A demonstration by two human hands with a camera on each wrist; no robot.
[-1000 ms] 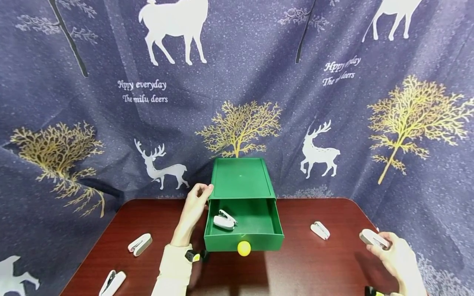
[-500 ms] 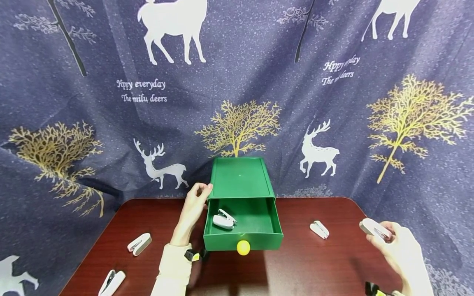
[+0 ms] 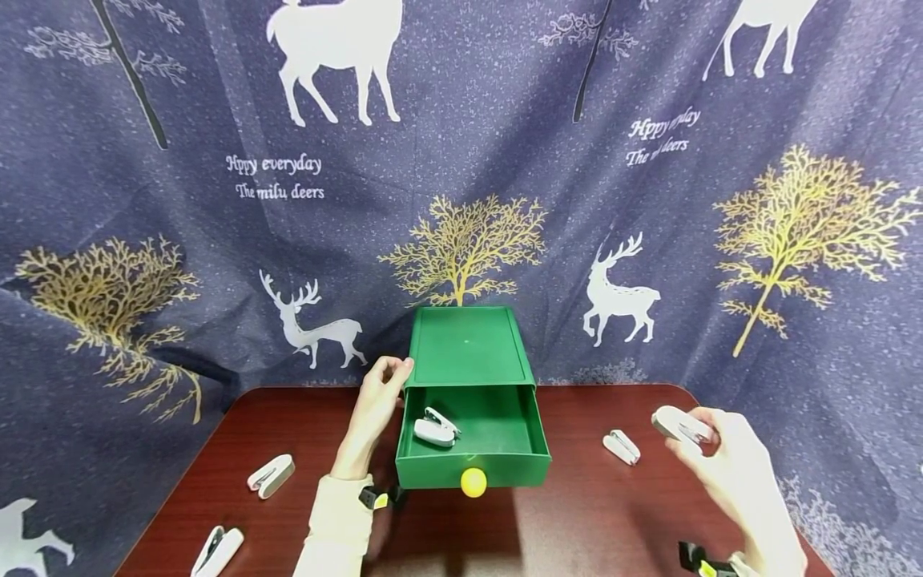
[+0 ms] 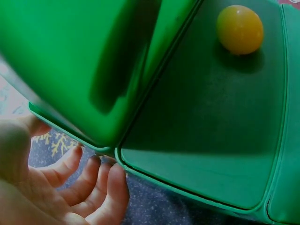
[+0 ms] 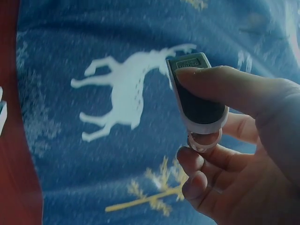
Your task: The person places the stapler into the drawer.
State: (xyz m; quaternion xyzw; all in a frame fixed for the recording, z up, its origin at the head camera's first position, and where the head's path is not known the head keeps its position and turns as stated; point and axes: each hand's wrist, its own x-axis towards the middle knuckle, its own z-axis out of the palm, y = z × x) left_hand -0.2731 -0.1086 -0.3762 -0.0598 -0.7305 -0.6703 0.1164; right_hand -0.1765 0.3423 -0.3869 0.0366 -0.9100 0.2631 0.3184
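The left hand, fingers loosely bent, touches the green box at its side; the right hand pinches a white stapler.

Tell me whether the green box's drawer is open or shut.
Open: the drawer juts out of the green box, showing a white stapler inside.

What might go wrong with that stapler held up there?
The right hand pinches a white stapler above the table; it might slip and drop. The open drawer holds another stapler on its left side; if the first goes in there, the two could knock together.
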